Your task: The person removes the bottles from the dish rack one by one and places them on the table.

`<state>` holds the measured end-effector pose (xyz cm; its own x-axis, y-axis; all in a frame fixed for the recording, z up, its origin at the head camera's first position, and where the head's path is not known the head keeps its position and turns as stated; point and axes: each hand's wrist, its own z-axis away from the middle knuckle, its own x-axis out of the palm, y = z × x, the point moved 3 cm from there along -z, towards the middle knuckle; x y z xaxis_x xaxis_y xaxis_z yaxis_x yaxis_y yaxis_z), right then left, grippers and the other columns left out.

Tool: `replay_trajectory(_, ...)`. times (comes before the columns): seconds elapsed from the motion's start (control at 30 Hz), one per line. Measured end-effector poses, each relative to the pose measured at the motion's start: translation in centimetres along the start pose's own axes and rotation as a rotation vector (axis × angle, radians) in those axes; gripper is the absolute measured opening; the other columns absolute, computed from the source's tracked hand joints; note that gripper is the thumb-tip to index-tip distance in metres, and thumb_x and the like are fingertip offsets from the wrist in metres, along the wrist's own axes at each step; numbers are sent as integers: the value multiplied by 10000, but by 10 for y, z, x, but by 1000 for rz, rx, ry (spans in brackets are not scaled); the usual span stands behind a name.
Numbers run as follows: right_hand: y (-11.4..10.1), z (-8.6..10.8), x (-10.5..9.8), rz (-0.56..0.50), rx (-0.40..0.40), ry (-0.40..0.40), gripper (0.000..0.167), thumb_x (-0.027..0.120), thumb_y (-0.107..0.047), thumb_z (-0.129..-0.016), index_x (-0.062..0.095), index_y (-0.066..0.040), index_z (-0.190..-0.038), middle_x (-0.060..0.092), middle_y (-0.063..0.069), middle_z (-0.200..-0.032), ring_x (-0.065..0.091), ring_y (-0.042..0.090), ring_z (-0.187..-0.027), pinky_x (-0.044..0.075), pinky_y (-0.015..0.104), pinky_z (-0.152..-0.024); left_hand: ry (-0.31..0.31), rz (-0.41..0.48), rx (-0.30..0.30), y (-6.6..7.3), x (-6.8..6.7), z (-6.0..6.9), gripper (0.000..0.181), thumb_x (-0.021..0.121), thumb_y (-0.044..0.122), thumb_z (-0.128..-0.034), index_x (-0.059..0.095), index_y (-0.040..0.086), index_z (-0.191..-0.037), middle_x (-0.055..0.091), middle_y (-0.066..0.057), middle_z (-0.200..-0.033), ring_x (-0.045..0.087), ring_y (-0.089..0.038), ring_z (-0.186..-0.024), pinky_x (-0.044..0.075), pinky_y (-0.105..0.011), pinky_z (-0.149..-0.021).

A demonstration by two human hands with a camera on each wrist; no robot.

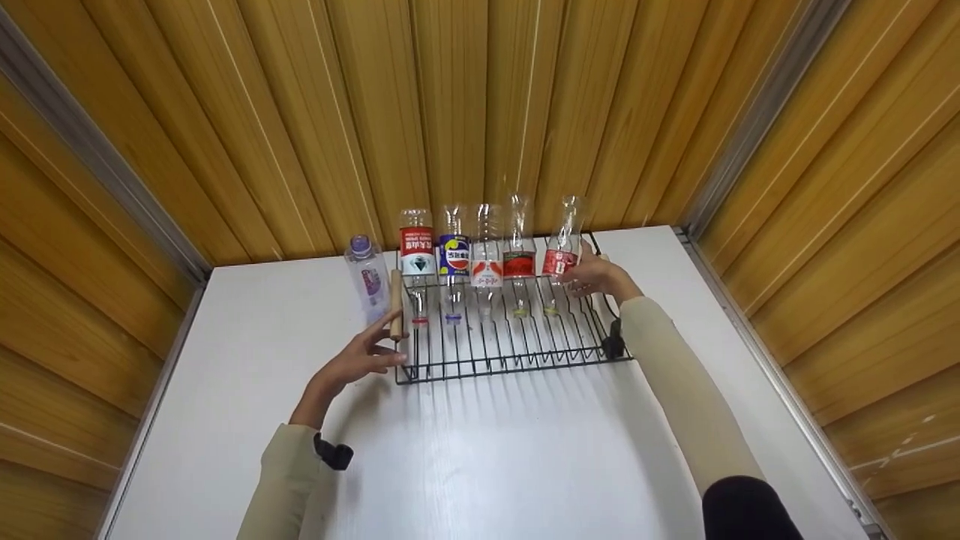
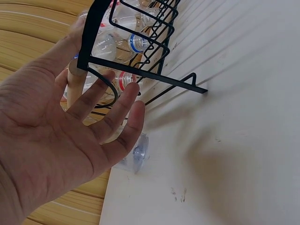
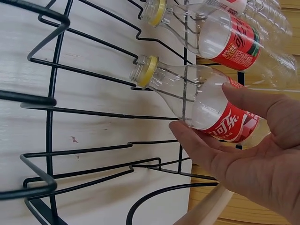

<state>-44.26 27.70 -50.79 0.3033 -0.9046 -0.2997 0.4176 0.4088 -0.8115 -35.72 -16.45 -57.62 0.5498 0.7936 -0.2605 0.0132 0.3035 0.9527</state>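
In the head view, my right hand [image 1: 598, 276] holds a clear plastic bottle [image 3: 220, 119] with a red label, thumb on one side and fingers on the other. The bottle stands neck-down in a black wire rack [image 1: 517, 367], at its right end; its neck has a yellow ring. My left hand [image 1: 364, 356] is at the rack's left end, beside a wooden handle [image 1: 396, 304]. Its fingers are loosely bent, palm showing in the left wrist view, around no bottle.
More upside-down bottles line the rack: a red-and-white-labelled one [image 1: 417, 251], a blue-labelled one [image 1: 454, 255], a white-and-red-labelled one [image 1: 487, 271] and a dark-red-labelled one [image 1: 518, 264]. A purple-capped bottle [image 1: 367, 270] stands left of the rack. Wood-patterned walls [image 1: 450, 97] enclose the white table [image 1: 480, 465].
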Motion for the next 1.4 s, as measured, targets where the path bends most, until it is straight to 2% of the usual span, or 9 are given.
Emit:
replay_trajectory(0.13, -1, 1, 0, -7, 7, 4, 1075, 615, -67, -995, -291, -89, -1573, 366, 269, -1465, 512, 380, -1296, 434, 504, -1161, 0, 8, 5, 2, -1, 1, 918, 744, 219, -946, 159, 244, -1654, 407, -273, -1573, 604, -398, -1247, 528, -612, -978)
replay_trajectory(0.3, 3, 4, 3, -10, 1, -1, 1012, 591, -98, -1014, -250, -4, -1571, 417, 216, -1374, 451, 391, -1350, 390, 512, -1194, 0, 28, -4, 2, 1, 1, 930, 763, 225, -931, 175, 274, -1650, 404, -265, -1578, 611, -356, -1222, 544, -579, -957)
replay_trajectory(0.53, 7, 5, 6, -10, -23, -72, 963, 560, -125, -1030, -222, -11, -1581, 280, 317, -1559, 307, 478, -1479, 306, 553, -1235, 12, 22, -14, 2, 3, -1, 918, 754, 206, -937, 179, 271, -1650, 415, -251, -1576, 597, -402, -1266, 534, -593, -974)
replay_trajectory(0.63, 10, 4, 4, -17, -36, -67, 923, 564, -94, -1024, -159, -21, -1594, 347, 288, -1474, 356, 448, -1435, 330, 566, -1218, 10, 15, -7, 2, 5, -3, 913, 750, 207, -941, 178, 263, -1650, 421, -235, -1577, 593, -404, -1268, 524, -608, -988)
replay_trajectory(0.77, 15, 2, 1, -5, -50, -58, 891, 568, -33, -1012, -110, -30, -1590, 440, 143, -1248, 497, 323, -1231, 387, 562, -1180, 2, 6, -2, 2, 8, -5, 918, 754, 235, -939, 176, 259, -1651, 425, -219, -1580, 596, -393, -1269, 525, -593, -1000)
replay_trajectory(0.83, 18, 2, -1, -1, -59, -58, 896, 572, -7, -1003, -105, -33, -1590, 466, 121, -1202, 548, 275, -1137, 409, 555, -1164, -2, 9, 3, 2, 9, -5, 915, 751, 235, -941, 174, 258, -1651, 424, -224, -1580, 591, -404, -1278, 522, -597, -1003)
replay_trajectory(0.97, 19, 2, -3, -14, -79, -52, 921, 579, 41, -979, -106, -26, -1590, 492, 178, -1237, 614, 268, -1069, 428, 551, -1151, -5, 19, 0, 3, 10, -6, 893, 735, 212, -953, 180, 281, -1649, 408, -229, -1589, 565, -433, -1310, 507, -616, -1020)
replay_trajectory(1.27, 14, 8, -2, -8, -96, -3, 965, 647, 36, -946, -51, -25, -1610, 431, 281, -1435, 560, 422, -1279, 458, 525, -1127, 1, 30, -10, 0, 6, -5, 907, 743, 233, -949, 169, 270, -1651, 399, -240, -1591, 565, -440, -1317, 516, -597, -1022)
replay_trajectory(1.4, 10, 7, 1, -7, -134, 0, 936, 660, 21, -949, 0, -24, -1612, 479, 260, -1374, 636, 368, -1182, 497, 511, -1087, 19, 39, -20, -2, 2, -1, 891, 739, 198, -950, 190, 286, -1647, 413, -231, -1584, 571, -431, -1312, 501, -620, -1027)
